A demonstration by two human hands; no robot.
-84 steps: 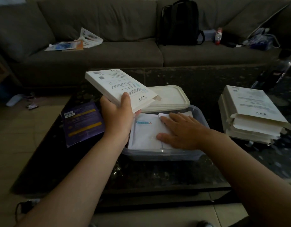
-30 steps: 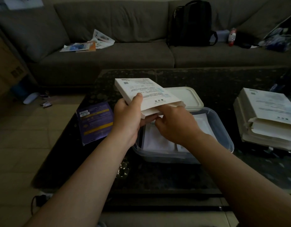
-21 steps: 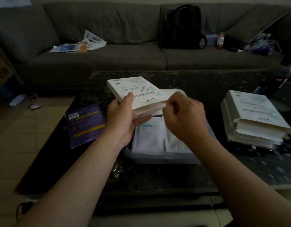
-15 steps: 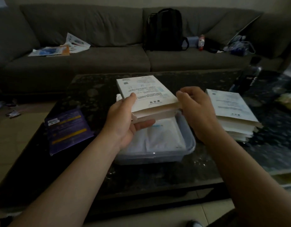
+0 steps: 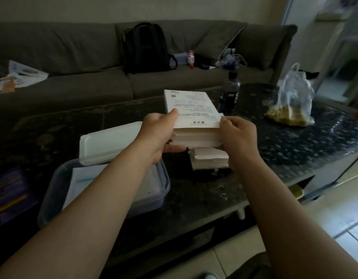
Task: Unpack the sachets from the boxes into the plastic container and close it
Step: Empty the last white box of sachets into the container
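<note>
White box (image 5: 191, 109); dark speckled table (image 5: 295, 141)

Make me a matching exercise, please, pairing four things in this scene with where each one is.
Things:
1. white box
2. lid
3. backpack
4. clear bag

Places:
A. on the sofa
B. at the far right of the table
C. held between the left hand and right hand
D. at the far rim of the container

Pairs: 1-C, 2-D, 3-A, 4-B.
</note>
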